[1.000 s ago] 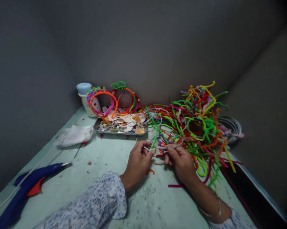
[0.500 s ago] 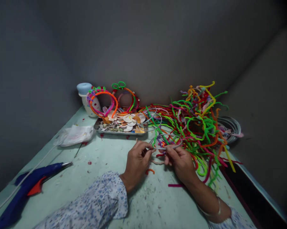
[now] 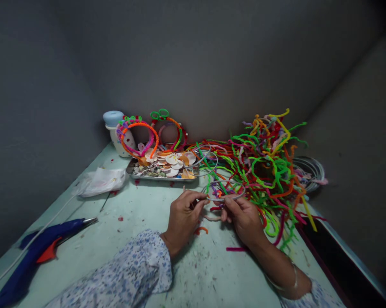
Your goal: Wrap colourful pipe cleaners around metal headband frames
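Note:
Near the middle of the table, my left hand (image 3: 184, 218) pinches with thumb and forefinger; a thin pale pipe cleaner (image 3: 212, 218) hangs just below its fingertips, and what lies in the pinch is too small to make out. My right hand (image 3: 244, 218) grips the near edge of a grey wire ring (image 3: 240, 193) between thumb and fingers. The ring is tilted and reaches over toward the left fingertips. Behind it lie green and purple pipe cleaners. A short orange piece (image 3: 201, 230) rests on the table under the hands.
A metal tray (image 3: 160, 178) of shells and stones stands behind the hands, with colourful headbands (image 3: 139, 125) and a blue-lidded jar (image 3: 119, 134). Tangled pipe cleaners (image 3: 269, 167) and a wire coil (image 3: 314, 171) are at right. Left are a plastic bag (image 3: 103, 182) and blue glue gun (image 3: 48, 239).
My left hand has shifted very slightly to the left. The wire ring and my right hand have hardly moved.

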`<state>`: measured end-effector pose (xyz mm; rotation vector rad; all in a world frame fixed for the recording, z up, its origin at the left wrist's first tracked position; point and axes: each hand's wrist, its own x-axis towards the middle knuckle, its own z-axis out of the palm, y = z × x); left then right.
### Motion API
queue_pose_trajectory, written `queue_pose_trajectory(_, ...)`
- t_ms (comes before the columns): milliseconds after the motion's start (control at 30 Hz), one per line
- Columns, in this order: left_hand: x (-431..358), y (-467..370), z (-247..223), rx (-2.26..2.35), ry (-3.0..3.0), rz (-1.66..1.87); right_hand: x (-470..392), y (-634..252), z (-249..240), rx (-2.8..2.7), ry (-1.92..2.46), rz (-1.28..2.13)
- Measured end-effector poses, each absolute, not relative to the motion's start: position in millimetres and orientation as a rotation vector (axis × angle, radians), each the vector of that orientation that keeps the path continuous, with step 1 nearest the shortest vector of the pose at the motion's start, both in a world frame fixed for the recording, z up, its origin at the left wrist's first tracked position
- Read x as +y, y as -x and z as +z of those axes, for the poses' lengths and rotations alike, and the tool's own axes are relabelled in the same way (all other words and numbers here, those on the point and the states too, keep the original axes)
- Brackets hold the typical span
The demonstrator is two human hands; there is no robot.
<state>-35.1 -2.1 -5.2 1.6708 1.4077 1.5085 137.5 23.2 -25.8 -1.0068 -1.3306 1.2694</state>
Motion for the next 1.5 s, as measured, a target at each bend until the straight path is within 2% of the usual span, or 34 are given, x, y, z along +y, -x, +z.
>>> queue_pose_trajectory(633,-1.9,36.4,-5.5,1.378,-1.716,1.535,23.8,-142.2,-33.7,-1.346,0.907,1.297)
queue_pose_trajectory(1500,-0.8,37.6,-5.8,1.450,-1.817,1.327,20.1,-139.1,-23.3,-1.402,0.931,1.229)
